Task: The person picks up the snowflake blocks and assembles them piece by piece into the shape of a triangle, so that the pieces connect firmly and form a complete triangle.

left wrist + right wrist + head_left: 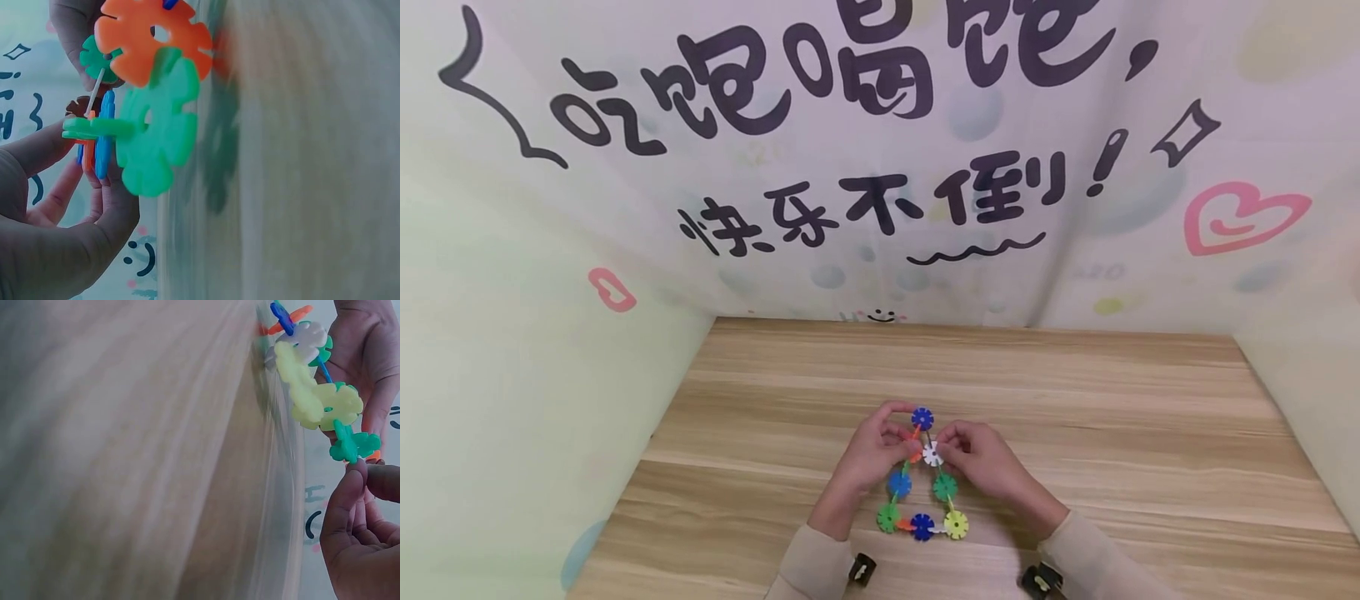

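Note:
Notched plastic snowflake discs, slotted together, form a loop narrowing toward a dark blue disc (922,418) at the far end. My left hand (872,457) holds the loop's upper left side, thumb at an orange disc (915,452). On the other side my right hand (987,458) pinches a white disc (932,454) between thumb and fingers. Below that hand comes a green disc (945,487), then a yellow one (956,525) at the near right corner. A blue disc (900,483) sits under the left hand. In the left wrist view, a green disc (159,134) hangs nearest the camera.
The wood-grain table (760,392) spreads beneath both hands. Behind it stands a printed wall cloth (820,283) with dark lettering. Small black devices lie by the wrists, one beside the left sleeve (811,567) and another beside the right sleeve (1093,558).

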Tool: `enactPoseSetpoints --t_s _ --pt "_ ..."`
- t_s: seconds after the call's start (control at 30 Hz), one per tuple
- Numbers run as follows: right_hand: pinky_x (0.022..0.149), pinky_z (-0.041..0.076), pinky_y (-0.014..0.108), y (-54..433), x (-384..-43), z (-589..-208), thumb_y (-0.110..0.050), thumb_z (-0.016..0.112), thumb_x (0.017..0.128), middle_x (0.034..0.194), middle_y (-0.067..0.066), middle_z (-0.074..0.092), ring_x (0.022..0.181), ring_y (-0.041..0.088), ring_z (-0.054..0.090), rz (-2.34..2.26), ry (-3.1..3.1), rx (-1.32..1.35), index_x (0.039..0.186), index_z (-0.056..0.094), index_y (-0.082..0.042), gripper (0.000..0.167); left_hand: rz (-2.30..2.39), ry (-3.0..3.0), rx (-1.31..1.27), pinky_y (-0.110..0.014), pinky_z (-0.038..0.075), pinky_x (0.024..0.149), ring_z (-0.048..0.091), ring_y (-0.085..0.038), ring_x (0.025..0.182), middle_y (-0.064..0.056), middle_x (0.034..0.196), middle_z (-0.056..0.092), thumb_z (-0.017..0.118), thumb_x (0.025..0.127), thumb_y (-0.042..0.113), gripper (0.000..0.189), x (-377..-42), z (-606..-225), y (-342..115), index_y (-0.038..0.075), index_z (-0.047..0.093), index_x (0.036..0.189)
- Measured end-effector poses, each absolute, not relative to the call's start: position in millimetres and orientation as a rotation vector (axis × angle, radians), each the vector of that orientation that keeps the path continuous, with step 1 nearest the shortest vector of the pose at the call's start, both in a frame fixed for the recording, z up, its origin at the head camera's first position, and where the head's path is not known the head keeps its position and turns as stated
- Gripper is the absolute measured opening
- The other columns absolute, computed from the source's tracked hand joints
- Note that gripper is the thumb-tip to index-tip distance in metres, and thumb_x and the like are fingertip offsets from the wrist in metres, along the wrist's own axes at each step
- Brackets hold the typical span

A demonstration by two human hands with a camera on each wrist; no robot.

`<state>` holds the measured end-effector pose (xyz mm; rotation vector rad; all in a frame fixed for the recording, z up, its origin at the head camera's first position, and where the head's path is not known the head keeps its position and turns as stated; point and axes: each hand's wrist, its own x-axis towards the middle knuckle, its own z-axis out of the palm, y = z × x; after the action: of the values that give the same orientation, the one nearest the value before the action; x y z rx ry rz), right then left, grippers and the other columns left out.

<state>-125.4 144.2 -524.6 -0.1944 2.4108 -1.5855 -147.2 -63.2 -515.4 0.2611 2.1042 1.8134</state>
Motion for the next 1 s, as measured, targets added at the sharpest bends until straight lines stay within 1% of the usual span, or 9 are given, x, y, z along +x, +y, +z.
enactPoseSetpoints --t_s 0.2,0.3,0.53,0.77,0.93,1.0 --pt "0.057 0.052 0.027 148.1 -125.5 -526.0 -0.008 0.065 0.096 0.077 0.001 0.065 0.067 0.017 0.059 -1.577 2.424 -0.204 0.094 0.068 -0.007 0.004 1.792 2.124 0.249 -0.028 0.053 0.067 0.064 -0.019 0.076 -0.008 0.088 0.065 0.073 0.088 -0.001 0.046 -146.2 -514.0 -59.3 0.012 0.058 0.130" --pt "0.057 0.052 0.028 150.8 -125.9 -526.1 -0.008 0.065 0.096 0.077 0.002 0.065 0.067 0.019 0.060 -1.584 2.413 -0.206 0.095 0.068 -0.007 0.004 1.797 2.116 0.245 -0.030 0.053 0.067 0.064 -0.020 0.076 -0.009 0.088 0.065 0.074 0.087 -0.001 0.046 -146.9 -512.8 -57.6 0.012 0.058 0.129" --pt "0.064 0.056 0.033 155.2 -126.8 -525.7 -0.009 0.064 0.097 0.081 0.006 0.066 0.073 0.023 0.062 -1.628 2.323 -0.146 0.099 0.068 -0.004 0.006 1.765 2.147 0.242 -0.029 0.052 0.065 0.064 -0.020 0.076 -0.008 0.088 0.065 0.075 0.086 -0.001 0.047 -148.7 -513.3 -56.6 0.014 0.059 0.128" --pt "0.064 0.055 0.030 156.0 -129.0 -527.4 -0.008 0.064 0.097 0.082 0.007 0.066 0.074 0.020 0.062 -1.659 2.303 -0.109 0.100 0.067 -0.002 0.008 1.729 2.198 0.252 -0.029 0.051 0.064 0.063 -0.020 0.076 -0.008 0.089 0.065 0.075 0.087 0.000 0.046 -149.9 -513.7 -54.0 0.016 0.059 0.128" --pt "0.066 0.056 0.031 157.6 -131.0 -529.3 -0.006 0.063 0.097 0.083 0.007 0.066 0.075 0.020 0.062 -1.692 2.253 -0.089 0.102 0.067 0.000 0.009 1.689 2.218 0.239 -0.031 0.054 0.069 0.064 -0.019 0.082 -0.007 0.096 0.065 0.074 0.088 0.003 0.047 -149.7 -512.3 -52.6 0.015 0.059 0.131" --pt "0.067 0.057 0.032 159.3 -132.1 -529.4 -0.005 0.062 0.097 0.083 0.008 0.066 0.076 0.020 0.063 -1.700 2.237 -0.094 0.103 0.067 0.002 0.010 1.671 2.219 0.238 -0.032 0.055 0.073 0.065 -0.020 0.087 -0.008 0.101 0.065 0.073 0.089 0.005 0.049 -149.7 -511.7 -52.4 0.013 0.057 0.135"
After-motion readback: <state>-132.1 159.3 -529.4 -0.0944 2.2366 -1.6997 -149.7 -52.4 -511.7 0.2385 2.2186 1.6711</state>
